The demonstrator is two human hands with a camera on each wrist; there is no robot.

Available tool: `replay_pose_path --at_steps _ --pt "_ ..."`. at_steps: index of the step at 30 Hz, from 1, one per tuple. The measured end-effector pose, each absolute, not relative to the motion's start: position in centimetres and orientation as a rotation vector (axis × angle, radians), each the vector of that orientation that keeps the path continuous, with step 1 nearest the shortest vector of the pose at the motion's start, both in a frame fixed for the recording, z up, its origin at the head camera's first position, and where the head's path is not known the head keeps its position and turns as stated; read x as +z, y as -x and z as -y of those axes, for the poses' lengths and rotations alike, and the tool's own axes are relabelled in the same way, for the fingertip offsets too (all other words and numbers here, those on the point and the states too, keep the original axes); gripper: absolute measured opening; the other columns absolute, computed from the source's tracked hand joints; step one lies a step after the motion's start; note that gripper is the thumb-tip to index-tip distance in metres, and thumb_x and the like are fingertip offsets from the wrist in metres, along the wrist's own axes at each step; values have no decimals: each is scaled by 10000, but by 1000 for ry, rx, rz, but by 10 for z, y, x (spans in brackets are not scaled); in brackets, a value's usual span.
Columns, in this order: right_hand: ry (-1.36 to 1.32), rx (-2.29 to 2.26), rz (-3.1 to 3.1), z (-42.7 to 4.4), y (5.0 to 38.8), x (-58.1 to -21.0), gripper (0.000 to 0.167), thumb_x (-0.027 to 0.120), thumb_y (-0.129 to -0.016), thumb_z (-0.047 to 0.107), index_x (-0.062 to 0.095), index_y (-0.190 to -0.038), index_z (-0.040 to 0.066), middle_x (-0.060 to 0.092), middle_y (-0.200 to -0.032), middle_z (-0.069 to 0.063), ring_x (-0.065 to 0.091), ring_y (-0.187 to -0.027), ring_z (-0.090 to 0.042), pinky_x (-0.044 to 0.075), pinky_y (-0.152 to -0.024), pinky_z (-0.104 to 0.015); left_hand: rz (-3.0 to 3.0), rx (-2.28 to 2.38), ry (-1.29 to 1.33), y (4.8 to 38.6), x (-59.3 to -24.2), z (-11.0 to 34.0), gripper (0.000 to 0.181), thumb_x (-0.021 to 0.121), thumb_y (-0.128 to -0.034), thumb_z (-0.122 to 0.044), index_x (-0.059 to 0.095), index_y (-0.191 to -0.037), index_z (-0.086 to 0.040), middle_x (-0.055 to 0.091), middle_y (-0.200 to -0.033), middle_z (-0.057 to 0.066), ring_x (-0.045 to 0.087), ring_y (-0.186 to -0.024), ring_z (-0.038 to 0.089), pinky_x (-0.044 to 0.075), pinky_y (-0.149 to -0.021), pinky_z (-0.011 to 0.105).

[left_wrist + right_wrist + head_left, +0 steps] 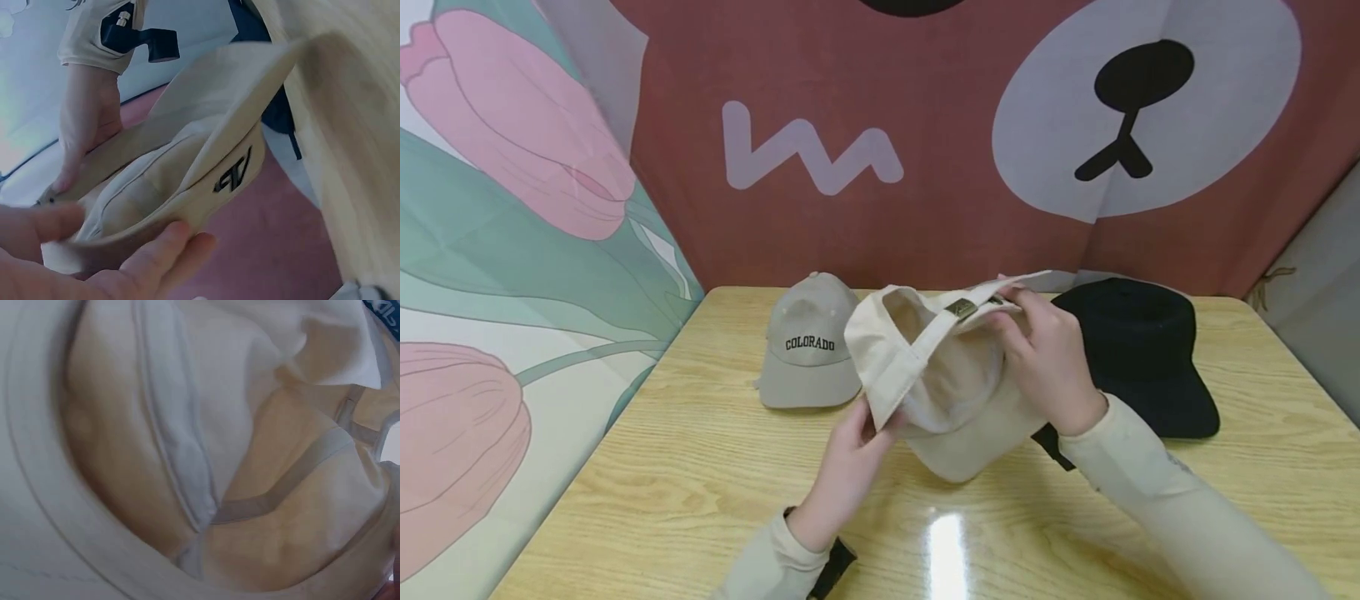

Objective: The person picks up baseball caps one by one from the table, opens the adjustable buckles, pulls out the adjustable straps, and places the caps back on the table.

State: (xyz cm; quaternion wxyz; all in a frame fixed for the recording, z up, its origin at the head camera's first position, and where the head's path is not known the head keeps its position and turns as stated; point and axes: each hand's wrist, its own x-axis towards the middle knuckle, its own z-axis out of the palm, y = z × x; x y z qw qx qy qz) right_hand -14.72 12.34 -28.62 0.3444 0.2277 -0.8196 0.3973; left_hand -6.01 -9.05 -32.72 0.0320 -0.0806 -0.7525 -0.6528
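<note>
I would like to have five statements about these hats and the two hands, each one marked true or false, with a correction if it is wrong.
1. The left hand and the right hand both hold the cream cap. True.
2. The grey cap carries the word "COLORADO". True.
3. In the head view, the black hat stands to the left of the grey cap. False: the black hat is at the right, beyond the cream cap.
4. The front of the cream cap is plain. False: the left wrist view shows a dark mark on it.
5. A metal-looking buckle shows on the cream cap's strap. True.
</note>
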Motion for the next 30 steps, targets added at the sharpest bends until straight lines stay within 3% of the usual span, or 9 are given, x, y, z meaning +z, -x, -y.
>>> replay_pose_path --at_steps 4,8,12,24,30 --pt "-568 1059 2141 -125 148 -284 758 388 -898 603 651 -1038 -95 676 -917 -228 622 -777 -366 474 -695 -490 2391 -1996 271 60 -323 93 520 619 -935 -87 438 -1412 11 520 -1329 235 552 -1185 344 485 -946 366" --pt "-550 1056 2157 -127 148 -282 715 401 -900 573 652 -1033 -83 650 -779 -187 586 -695 -314 449 -650 -448 2466 -1852 300 57 -317 96 692 661 -920 -112 302 -1507 -35 418 -1459 191 433 -1316 320 390 -1041 467" --pt "-543 1050 2170 -129 147 -280 673 417 -907 550 655 -1028 -67 631 -749 -161 558 -671 -283 428 -634 -409 2457 -1719 316 53 -310 99 815 692 -907 -136 186 -1534 -15 280 -1544 175 298 -1400 327 308 -1082 533" --pt "-564 1045 2179 -131 144 -277 563 476 -924 466 662 -1036 -54 634 -774 -138 534 -663 -249 387 -624 -263 2234 -1424 474 54 -295 101 677 662 -902 -6 308 -1478 45 325 -1523 176 341 -1379 284 361 -1068 441" --pt "-577 1027 2172 -131 143 -276 617 438 -919 502 663 -1040 -60 651 -815 -163 544 -670 -261 413 -629 -338 2179 -1321 537 58 -294 101 657 673 -882 20 351 -1454 57 341 -1515 188 311 -1399 307 310 -1098 459"
